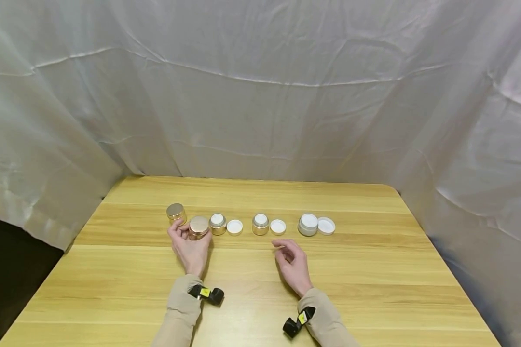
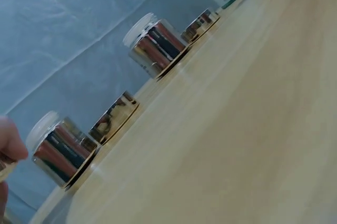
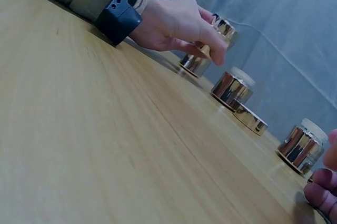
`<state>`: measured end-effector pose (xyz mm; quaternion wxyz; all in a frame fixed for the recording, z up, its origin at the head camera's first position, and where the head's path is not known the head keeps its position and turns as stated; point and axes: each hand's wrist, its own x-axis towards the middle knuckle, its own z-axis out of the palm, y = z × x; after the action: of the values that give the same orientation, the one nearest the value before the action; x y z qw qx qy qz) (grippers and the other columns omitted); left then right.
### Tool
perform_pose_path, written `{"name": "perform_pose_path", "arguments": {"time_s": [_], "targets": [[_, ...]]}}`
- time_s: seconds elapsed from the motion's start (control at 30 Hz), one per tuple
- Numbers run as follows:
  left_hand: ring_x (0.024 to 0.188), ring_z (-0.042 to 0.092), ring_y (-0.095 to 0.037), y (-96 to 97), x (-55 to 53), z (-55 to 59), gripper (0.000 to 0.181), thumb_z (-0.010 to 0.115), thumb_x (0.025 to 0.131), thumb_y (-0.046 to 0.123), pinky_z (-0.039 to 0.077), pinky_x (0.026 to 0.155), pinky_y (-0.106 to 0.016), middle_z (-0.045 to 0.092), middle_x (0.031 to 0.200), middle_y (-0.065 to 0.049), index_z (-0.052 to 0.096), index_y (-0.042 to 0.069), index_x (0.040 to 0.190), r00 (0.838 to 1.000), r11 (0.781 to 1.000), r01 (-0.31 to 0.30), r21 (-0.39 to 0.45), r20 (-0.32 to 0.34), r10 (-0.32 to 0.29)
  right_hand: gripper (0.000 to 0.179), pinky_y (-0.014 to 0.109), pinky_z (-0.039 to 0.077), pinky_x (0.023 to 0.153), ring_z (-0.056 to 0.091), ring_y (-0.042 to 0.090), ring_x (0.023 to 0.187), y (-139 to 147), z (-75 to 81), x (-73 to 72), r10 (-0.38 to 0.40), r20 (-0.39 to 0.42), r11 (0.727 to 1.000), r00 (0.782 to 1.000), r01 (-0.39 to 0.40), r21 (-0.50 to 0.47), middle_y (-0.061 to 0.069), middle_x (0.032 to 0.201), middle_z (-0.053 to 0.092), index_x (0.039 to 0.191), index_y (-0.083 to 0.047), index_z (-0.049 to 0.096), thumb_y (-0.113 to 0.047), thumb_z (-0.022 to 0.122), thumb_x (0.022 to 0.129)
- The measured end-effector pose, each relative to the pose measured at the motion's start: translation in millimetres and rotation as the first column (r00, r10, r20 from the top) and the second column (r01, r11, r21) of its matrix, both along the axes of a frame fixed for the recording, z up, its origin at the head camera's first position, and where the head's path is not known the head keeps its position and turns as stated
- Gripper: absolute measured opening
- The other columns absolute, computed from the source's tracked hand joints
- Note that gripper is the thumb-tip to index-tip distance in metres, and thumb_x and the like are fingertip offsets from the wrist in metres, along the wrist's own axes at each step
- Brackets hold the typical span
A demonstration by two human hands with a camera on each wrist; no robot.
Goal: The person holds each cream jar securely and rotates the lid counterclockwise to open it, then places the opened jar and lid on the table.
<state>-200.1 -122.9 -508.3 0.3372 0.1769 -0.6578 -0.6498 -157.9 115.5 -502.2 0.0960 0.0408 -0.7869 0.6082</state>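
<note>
My left hand [image 1: 192,253] grips a gold jar [image 1: 198,224] with its lid on, thumb and fingers round its sides. In the right wrist view this jar [image 3: 225,28] shows above the tabletop. Just behind it to the left stands another lidded gold jar [image 1: 176,210]. To its right is an uncapped gold jar [image 1: 218,225] with a white top, its lid [image 1: 234,227] lying beside it. My right hand [image 1: 294,267] hovers loosely curled and holds nothing, in front of a second uncapped gold jar [image 1: 260,225] and its lid [image 1: 278,227].
At the right end of the row is a whitish jar [image 1: 308,225] with a white top, and its upturned lid [image 1: 326,226] lies against it. The wooden table [image 1: 373,270] ends at a pale curtain [image 1: 260,120] behind and at the sides.
</note>
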Motion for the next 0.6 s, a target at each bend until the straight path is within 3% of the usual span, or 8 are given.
{"name": "perform_pose_path", "arguments": {"time_s": [0.17,0.4,0.6], "targets": [[0.11,0.058,-0.008,11.3,3.2,2.0,0.072,0.079,0.063,-0.016,0.049,0.105,-0.016,0.055,0.108,0.004,0.045,0.006,0.122,0.997,0.99,0.077,0.12,-0.033,-0.073,0.027,0.013,0.053,0.081,0.067,0.029,0.092,3,-10.2,-4.1,-0.044,0.008,0.999,0.999,0.044,-0.008,0.018,0.112,0.069,0.113,0.0,0.071,0.011,0.059,0.092],[0.112,0.059,-0.011,36.8,11.6,4.2,0.065,0.084,0.064,-0.012,0.05,0.1,-0.011,0.058,0.113,0.001,0.046,0.008,0.113,0.984,0.965,0.179,0.19,-0.043,-0.174,0.025,0.014,0.053,0.078,0.065,0.03,0.088,-1,9.7,4.5,-0.073,-0.03,0.996,0.997,0.072,-0.058,0.026,0.108,0.067,0.11,0.01,0.068,0.016,0.055,0.09],[0.108,0.064,-0.006,55.2,19.0,3.1,0.065,0.083,0.067,-0.013,0.055,0.097,-0.017,0.063,0.124,-0.01,0.044,0.006,0.114,0.953,0.915,0.302,0.267,-0.092,-0.288,0.028,0.014,0.053,0.077,0.065,0.02,0.086,1,-2.7,-1.7,-0.116,-0.062,0.989,0.991,0.109,-0.1,0.026,0.107,0.066,0.114,0.008,0.067,0.016,0.055,0.09]]}}
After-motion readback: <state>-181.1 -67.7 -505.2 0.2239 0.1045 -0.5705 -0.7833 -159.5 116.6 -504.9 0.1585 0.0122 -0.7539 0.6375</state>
